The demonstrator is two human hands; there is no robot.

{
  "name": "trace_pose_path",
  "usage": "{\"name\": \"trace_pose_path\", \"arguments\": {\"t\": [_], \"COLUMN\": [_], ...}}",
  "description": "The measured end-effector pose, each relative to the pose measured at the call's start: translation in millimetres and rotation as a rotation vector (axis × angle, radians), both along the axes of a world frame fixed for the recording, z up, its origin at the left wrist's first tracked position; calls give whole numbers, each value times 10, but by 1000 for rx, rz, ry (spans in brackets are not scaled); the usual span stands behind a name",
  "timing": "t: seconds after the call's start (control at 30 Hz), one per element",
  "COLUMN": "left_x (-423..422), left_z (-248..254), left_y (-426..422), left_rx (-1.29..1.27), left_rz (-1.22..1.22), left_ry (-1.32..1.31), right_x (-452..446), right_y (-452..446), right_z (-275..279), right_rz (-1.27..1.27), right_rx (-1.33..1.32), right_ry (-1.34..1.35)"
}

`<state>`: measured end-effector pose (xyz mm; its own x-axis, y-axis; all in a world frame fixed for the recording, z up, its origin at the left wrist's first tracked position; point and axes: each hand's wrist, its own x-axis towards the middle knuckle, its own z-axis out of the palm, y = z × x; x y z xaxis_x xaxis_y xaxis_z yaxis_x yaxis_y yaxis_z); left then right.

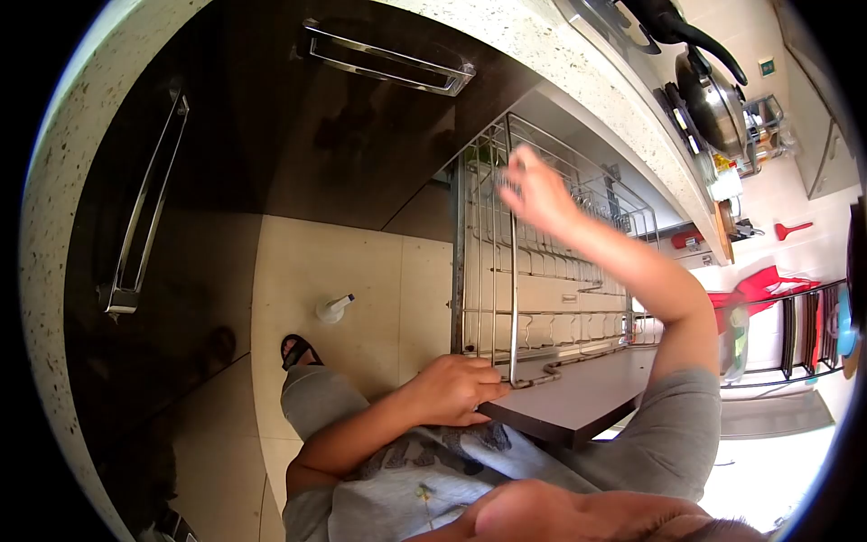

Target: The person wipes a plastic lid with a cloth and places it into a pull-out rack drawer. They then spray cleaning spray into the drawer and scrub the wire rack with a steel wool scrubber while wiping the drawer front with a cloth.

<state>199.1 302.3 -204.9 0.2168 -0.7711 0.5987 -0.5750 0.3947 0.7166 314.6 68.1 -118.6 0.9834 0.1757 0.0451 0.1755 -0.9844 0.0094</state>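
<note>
A pull-out drawer with a metal wire rack (515, 289) stands open in front of me. My left hand (459, 390) is at the near corner of the rack, its fingers curled over the end of the dark-edged drawer front (578, 397). Over the far part of the rack is my right hand (540, 191), close to the top wire rail. Its fingers are bent and smeared by motion, so whether anything is between them cannot be made out. A greenish item (486, 155) lies low at the rack's far end, partly hidden by wires.
Dark cabinets with a metal handle (388, 59) stand on the left. A white bottle (334, 308) is on the tiled floor near my sandalled foot (298, 350). Along the speckled counter (578, 54) sit a steel pot (718, 104) and a black-handled pan (673, 23).
</note>
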Motion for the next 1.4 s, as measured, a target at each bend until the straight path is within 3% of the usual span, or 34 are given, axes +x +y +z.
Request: {"name": "trace_pose_path", "arguments": {"t": [0.07,0.17,0.33,0.4,0.47,0.5,0.57,0.63,0.7,0.77,0.83,0.9,0.97,1.03,1.1,1.17,1.2,1.23,1.3,1.4], "left_x": [-16,-9,144,263,306,347,400,317,242,203,181,139,171,212,237,327,437,478,364,574], "left_z": [-42,-36,10,-45,-49,-29,64,272,504,723,953,1201,1283,1377,1420,1287,1143,992,1007,711], "left_y": [-15,-29,129,199,147,105,45,6,-92,-227,-382,-514,-622,-693,-678,-753,-764,-818,-807,-782], "left_rx": [-44,-64,62,75,-153,-140,-409,-438,-457,-525,-426,-373,-378,-344,-193,-49,8,19,31,-105], "left_rz": [14,27,18,95,95,96,-78,-23,29,0,-67,-160,-175,-109,-121,21,-175,-178,-11,30], "left_ry": [-1,0,30,277,728,707,1137,1181,1223,1358,1321,1293,1282,1328,1373,1382,1345,1364,1348,1372], "right_x": [-298,-31,-30,-278,-540,-652,-924,-1102,-1223,-1300,-1301,-1302,-1448,-1461,-1461,-1496,-1482,-1477,-1605,-1765], "right_y": [120,-1,-56,59,137,241,482,650,663,699,654,693,636,409,172,61,34,23,100,151], "right_z": [51,10,119,423,576,661,843,952,903,812,723,826,904,786,901,864,767,664,720,829], "right_rz": [34,-88,-107,-64,-55,-28,-190,-195,-29,-67,-67,-201,-238,72,146,180,195,211,119,132], "right_rx": [102,5,97,182,259,330,418,447,323,291,517,738,743,534,552,595,649,702,849,841], "right_ry": [127,50,27,29,23,34,164,212,71,-51,-57,103,130,-147,-73,-92,-95,-98,130,151]}}
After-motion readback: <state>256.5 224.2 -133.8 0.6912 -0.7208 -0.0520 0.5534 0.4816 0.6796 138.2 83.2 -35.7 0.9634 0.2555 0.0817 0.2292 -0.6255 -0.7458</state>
